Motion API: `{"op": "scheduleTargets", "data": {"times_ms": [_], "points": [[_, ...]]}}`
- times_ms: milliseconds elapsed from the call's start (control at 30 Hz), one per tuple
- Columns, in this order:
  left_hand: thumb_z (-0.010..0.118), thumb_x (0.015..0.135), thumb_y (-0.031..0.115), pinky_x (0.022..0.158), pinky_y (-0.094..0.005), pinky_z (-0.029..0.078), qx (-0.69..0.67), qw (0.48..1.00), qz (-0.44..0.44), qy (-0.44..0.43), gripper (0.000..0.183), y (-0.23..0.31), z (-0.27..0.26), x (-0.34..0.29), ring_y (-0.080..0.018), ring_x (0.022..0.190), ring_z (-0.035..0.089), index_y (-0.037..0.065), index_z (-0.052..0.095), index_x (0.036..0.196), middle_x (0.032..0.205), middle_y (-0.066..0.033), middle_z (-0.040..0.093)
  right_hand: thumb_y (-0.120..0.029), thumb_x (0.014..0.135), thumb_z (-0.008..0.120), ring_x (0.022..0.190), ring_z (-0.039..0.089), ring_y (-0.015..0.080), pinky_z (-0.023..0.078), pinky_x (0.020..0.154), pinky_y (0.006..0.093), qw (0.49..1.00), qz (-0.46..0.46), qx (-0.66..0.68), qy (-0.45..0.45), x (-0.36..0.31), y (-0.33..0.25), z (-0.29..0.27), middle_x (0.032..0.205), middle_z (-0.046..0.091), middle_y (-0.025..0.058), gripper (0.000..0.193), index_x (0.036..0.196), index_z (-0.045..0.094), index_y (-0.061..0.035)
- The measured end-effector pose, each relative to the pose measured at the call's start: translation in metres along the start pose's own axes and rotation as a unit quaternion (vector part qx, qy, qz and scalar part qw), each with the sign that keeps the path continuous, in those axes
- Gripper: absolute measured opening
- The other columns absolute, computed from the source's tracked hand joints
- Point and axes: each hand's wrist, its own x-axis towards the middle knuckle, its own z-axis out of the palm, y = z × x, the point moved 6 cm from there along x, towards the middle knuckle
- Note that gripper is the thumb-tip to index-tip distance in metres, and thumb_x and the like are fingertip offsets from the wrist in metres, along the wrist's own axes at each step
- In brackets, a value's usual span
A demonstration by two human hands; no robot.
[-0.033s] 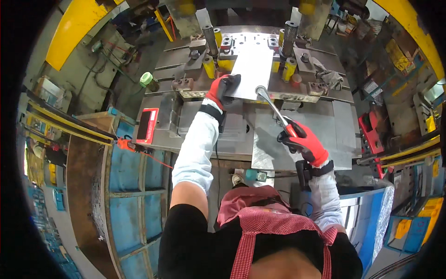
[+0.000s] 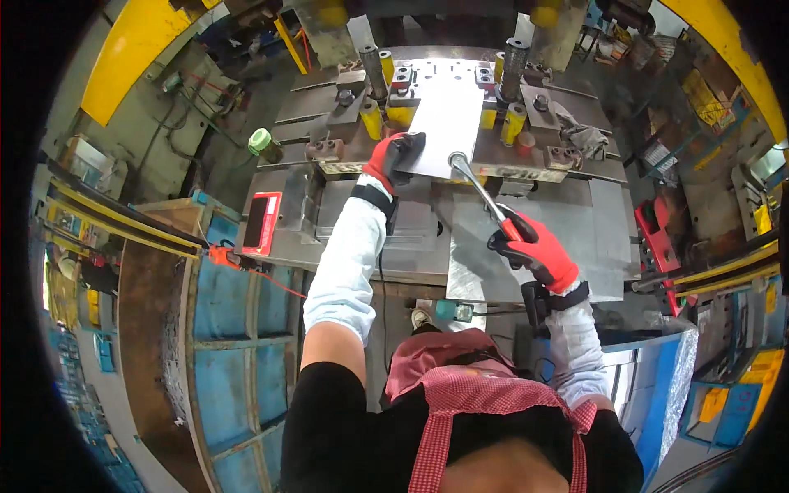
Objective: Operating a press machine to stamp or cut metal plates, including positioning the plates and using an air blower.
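A bright white-looking flat sheet lies over the front of the press die, its near end sticking out toward me. My left hand, in a red and black glove, pinches the sheet's left edge near that end. Wrapped round the red grip of a silver rod tool with a round head is my right hand, gloved alike. The tool's head rests against the sheet near its close right corner. Glare hides the surface detail of the sheet.
Dark guide posts and yellow cylinders flank the die. Flat metal sheets lie on the near right of the table. At left are a red-framed device and a green-capped bottle. A grey rag lies right.
The rod tool's round head and my right hand have shifted very slightly left. My left hand and the sheet stay nearly where they were.
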Motion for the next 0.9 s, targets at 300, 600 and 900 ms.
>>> {"op": "scheduleTargets", "data": {"times_ms": [300,600,900], "points": [[0.046,0.086,0.025,0.072,-0.0235,0.044,0.022,0.998,0.054,-0.037,0.031,-0.011,-0.017,0.003,-0.0109,0.077,0.055,0.002,0.056,0.103,0.090,-0.0014,0.058,-0.010,0.075,0.059,0.063,0.045,0.0056,0.040,0.054,0.0205,1.000,-0.005,-0.022,-0.010,0.023,0.018,0.014,0.082,0.054,-0.0012,0.059,0.130,0.038,-0.0090],[0.054,0.082,0.023,0.074,-0.0237,0.044,0.079,0.995,0.055,-0.021,0.028,-0.016,-0.019,0.019,-0.0098,0.082,0.055,0.006,0.059,0.104,0.091,-0.0006,0.060,-0.009,0.076,0.058,0.064,0.046,0.0049,0.040,0.054,0.0207,0.998,-0.009,-0.063,0.029,0.036,0.021,0.009,0.086,0.056,-0.0007,0.058,0.130,0.037,-0.0078],[0.054,0.083,0.024,0.076,-0.0242,0.043,0.151,0.968,0.196,-0.034,0.029,0.004,-0.014,0.053,-0.0106,0.081,0.055,0.002,0.058,0.101,0.092,-0.0028,0.060,-0.011,0.078,0.058,0.061,0.045,0.0048,0.038,0.052,0.0207,0.985,-0.154,-0.082,0.003,0.067,-0.013,-0.011,0.082,0.052,-0.0009,0.036,0.112,0.050,-0.0012]]}}
